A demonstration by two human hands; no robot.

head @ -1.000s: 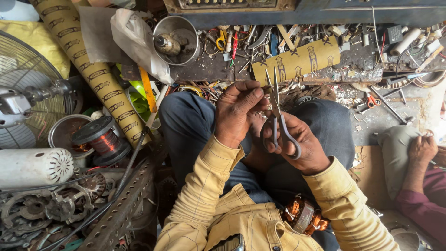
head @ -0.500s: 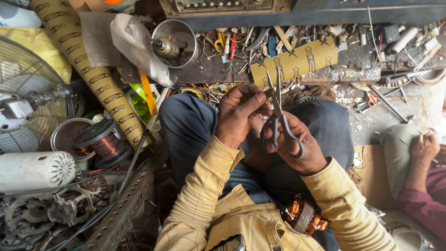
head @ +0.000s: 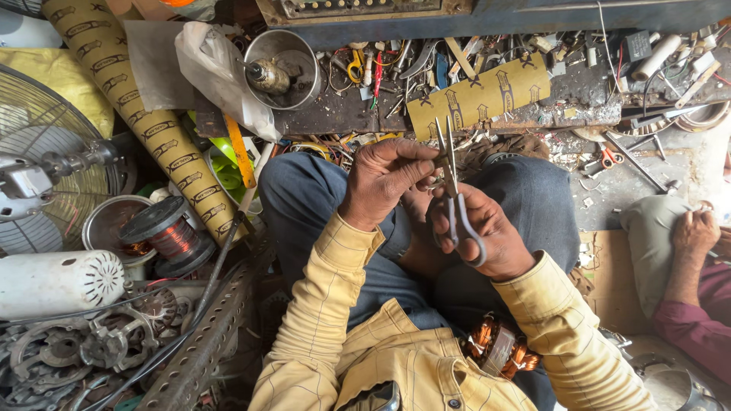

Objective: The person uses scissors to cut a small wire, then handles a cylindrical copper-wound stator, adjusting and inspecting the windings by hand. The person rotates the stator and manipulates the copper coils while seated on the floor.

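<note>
My right hand (head: 487, 232) grips a pair of grey-handled scissors (head: 454, 202), blades pointing up and slightly apart. My left hand (head: 384, 179) pinches something small and thin at the blades, too small to make out. Both hands hover over my lap, above blue trousers, with yellow checked sleeves on both arms. A copper-wound motor stator (head: 495, 346) rests against my right side below the elbow.
A spool of copper wire (head: 169, 234) and a fan cage (head: 46, 160) lie at the left. A patterned yellow roll (head: 145, 114), a metal pot (head: 285, 65) and scattered tools crowd the top. Another person's hand (head: 694, 232) rests at the right.
Both hands have shifted slightly, with the scissors tilting more upright; the left fingers stay at the blades. Another person's hand at the right barely moved.
</note>
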